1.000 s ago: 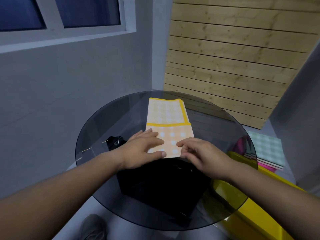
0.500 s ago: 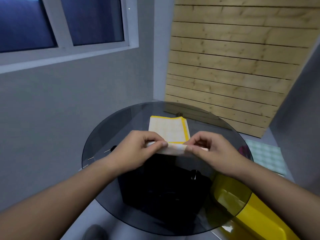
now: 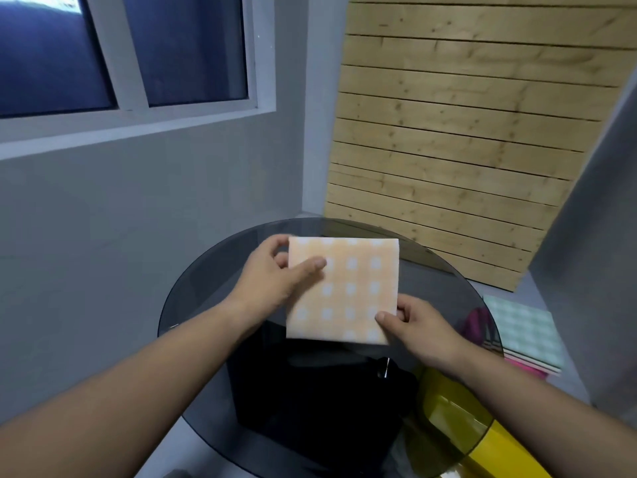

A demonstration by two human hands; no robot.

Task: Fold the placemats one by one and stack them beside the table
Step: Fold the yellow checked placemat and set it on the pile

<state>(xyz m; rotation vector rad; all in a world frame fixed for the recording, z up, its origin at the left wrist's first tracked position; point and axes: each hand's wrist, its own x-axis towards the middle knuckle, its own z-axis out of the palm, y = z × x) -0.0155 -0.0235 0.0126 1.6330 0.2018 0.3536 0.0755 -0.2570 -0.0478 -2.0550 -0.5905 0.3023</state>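
Note:
An orange placemat [image 3: 348, 291] with white squares is folded into a small square over the round dark glass table [image 3: 193, 305]. My left hand [image 3: 275, 277] grips its upper left edge, thumb on top and fingers behind. My right hand [image 3: 417, 326] pinches its lower right corner. I cannot tell whether the placemat lies on the glass or hangs just above it. A stack of folded placemats [image 3: 524, 329], green checked on top and pink beneath, lies on the floor to the right of the table.
A black base [image 3: 320, 401] shows through the glass. A yellow object [image 3: 458, 422] sits low at the right, partly under the table. Grey wall and window stand at the left, a wooden slat panel [image 3: 465, 139] behind.
Both hands lifted the near edge of the placemat and brought it over the far half. The placemat is now a smaller square, and its yellow border no longer shows.

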